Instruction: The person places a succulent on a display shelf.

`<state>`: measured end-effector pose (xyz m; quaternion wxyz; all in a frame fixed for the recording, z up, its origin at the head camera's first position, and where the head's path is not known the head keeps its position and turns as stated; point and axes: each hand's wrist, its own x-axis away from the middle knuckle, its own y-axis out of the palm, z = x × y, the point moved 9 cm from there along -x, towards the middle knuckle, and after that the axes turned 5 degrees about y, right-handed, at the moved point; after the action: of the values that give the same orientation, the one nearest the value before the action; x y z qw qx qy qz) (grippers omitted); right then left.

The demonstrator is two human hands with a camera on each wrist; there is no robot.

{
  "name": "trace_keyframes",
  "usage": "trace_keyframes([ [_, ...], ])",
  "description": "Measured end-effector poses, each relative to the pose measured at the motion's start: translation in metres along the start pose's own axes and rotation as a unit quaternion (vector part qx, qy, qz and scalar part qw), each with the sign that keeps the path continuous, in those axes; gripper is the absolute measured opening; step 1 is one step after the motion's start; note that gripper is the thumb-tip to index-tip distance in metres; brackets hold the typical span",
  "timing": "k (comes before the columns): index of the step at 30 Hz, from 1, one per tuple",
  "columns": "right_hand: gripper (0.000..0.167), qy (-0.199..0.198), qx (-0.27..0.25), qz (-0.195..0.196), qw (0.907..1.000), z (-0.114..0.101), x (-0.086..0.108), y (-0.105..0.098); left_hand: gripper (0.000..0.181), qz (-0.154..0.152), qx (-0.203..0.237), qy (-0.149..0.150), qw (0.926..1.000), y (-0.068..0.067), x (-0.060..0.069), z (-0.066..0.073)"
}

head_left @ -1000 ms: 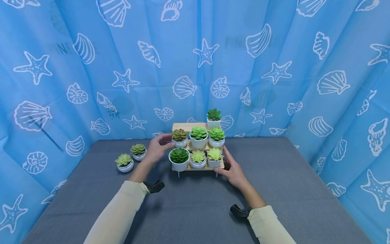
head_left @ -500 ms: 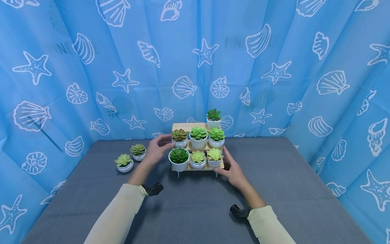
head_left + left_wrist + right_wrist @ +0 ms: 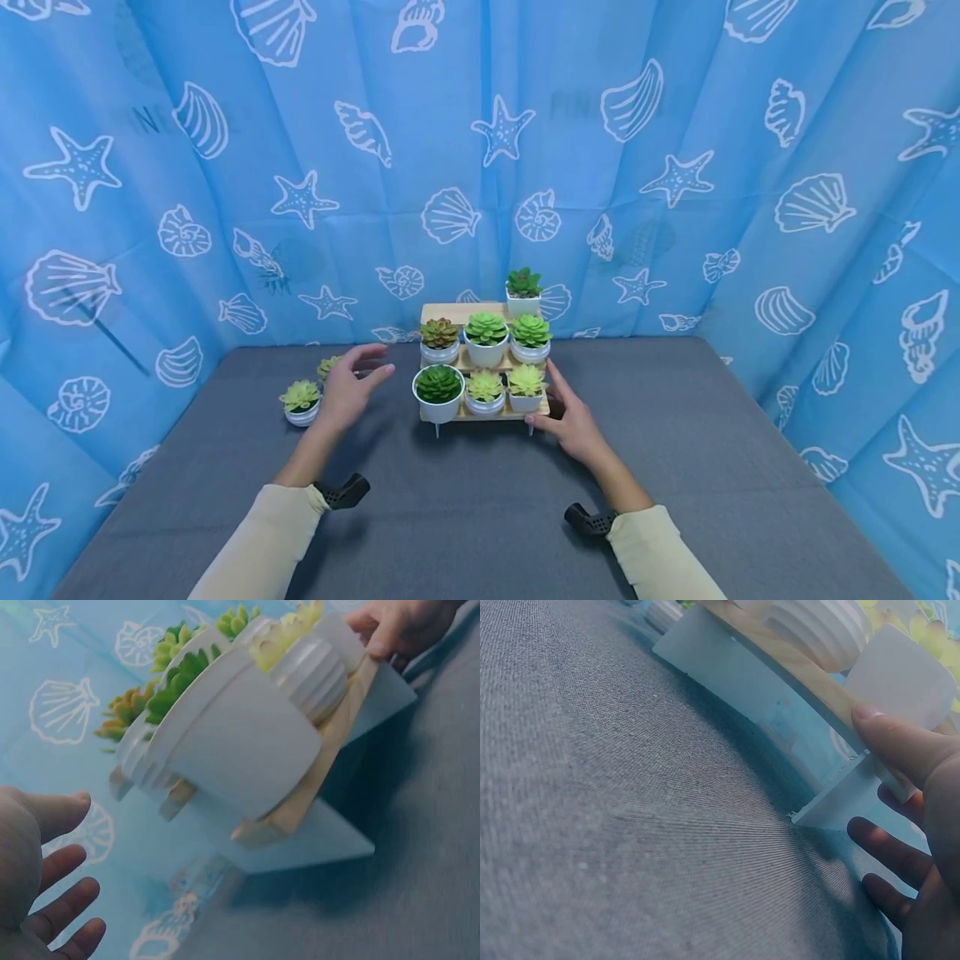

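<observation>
In the head view a three-tier wooden plant stand (image 3: 463,314) carries several small potted succulents. At its lower left sits a dark green succulent (image 3: 439,392) in a white pot, with a reddish-brown succulent (image 3: 439,340) on the tier behind. My right hand (image 3: 576,425) holds the right end of the bottom board; the right wrist view has the thumb (image 3: 900,742) on the board's edge. Left of the stand, my left hand (image 3: 348,392) is in the air with fingers apart and nothing in them. It partly hides one of two succulents on the table, the rear one (image 3: 327,367).
The front loose succulent (image 3: 301,402) stands in a white ribbed pot on the grey cloth-covered table (image 3: 465,517). A blue shell-print curtain (image 3: 360,233) hangs behind the table. One potted succulent (image 3: 523,292) is at the top tier's right end.
My left hand has let go of the reddish-brown succulent's pot and moved left toward the two loose pots. My right hand stays at the stand.
</observation>
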<state>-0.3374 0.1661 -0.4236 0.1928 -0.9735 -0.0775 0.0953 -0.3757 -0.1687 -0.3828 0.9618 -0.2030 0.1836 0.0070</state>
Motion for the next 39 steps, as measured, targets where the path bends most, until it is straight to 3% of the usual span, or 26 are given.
trace_keyframes([
  [6,0.095,-0.002,0.004,0.004,1.0,-0.001,0.001,-0.001,0.04,0.026,-0.089,0.039,0.995,-0.021,0.012,0.0],
  [11,0.095,0.001,0.006,0.003,1.0,-0.001,0.001,0.0,0.039,0.038,-0.183,0.092,0.978,-0.034,0.021,-0.001],
  [17,0.094,-0.023,0.002,0.005,0.9997,0.0,0.0,0.001,0.043,0.065,-0.249,0.135,0.9569,-0.054,0.028,-0.009],
  [22,0.096,-0.021,0.005,0.006,0.9997,0.001,0.0,0.001,0.048,0.083,-0.308,0.141,0.937,-0.069,0.035,-0.018],
  [26,0.096,-0.016,-0.004,0.001,0.9999,0.001,0.0,0.001,0.055,0.08,-0.354,0.117,0.9242,-0.079,0.04,-0.032],
  [29,0.096,-0.012,-0.01,-0.003,0.9999,0.001,0.0,0.001,0.063,0.076,-0.358,0.089,0.9264,-0.087,0.041,-0.044],
  [31,0.097,-0.01,-0.011,-0.005,0.9999,0.001,-0.001,0.001,0.067,0.076,-0.348,0.072,0.9316,-0.091,0.042,-0.05],
  [39,0.096,-0.003,0.002,-0.003,1.0,0.0,0.0,0.001,0.084,0.052,-0.242,-0.009,0.9688,-0.102,0.047,-0.084],
])
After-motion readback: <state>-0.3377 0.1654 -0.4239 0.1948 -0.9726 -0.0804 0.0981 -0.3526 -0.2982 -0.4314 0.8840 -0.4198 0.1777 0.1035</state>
